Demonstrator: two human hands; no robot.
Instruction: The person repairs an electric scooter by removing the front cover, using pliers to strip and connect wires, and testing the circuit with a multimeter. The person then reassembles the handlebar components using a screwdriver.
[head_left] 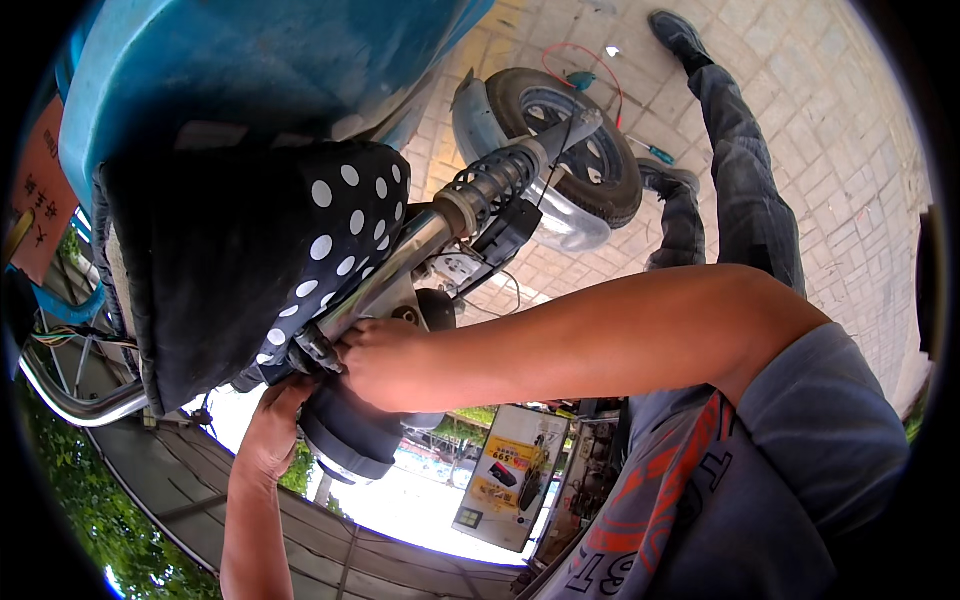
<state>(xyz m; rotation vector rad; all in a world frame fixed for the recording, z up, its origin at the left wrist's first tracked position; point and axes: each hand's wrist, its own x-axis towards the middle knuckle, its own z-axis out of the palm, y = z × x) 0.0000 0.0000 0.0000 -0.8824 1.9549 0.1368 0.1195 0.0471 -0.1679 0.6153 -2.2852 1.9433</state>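
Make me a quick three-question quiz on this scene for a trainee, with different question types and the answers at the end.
1. Multiple choice: what pattern shows on the black cover? A) stripes; B) white dots; C) checks.
2. True or false: the teal-handled tool lies on the paving.
3. Fill in: in the picture, the left hand appears farther from the wheel than the ____ hand.

Key: 1. B. 2. True. 3. right hand.

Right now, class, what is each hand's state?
Left hand: bent beside the dark round housing; grip cannot be told.
Right hand: curled beside the black fitting; grip cannot be told.
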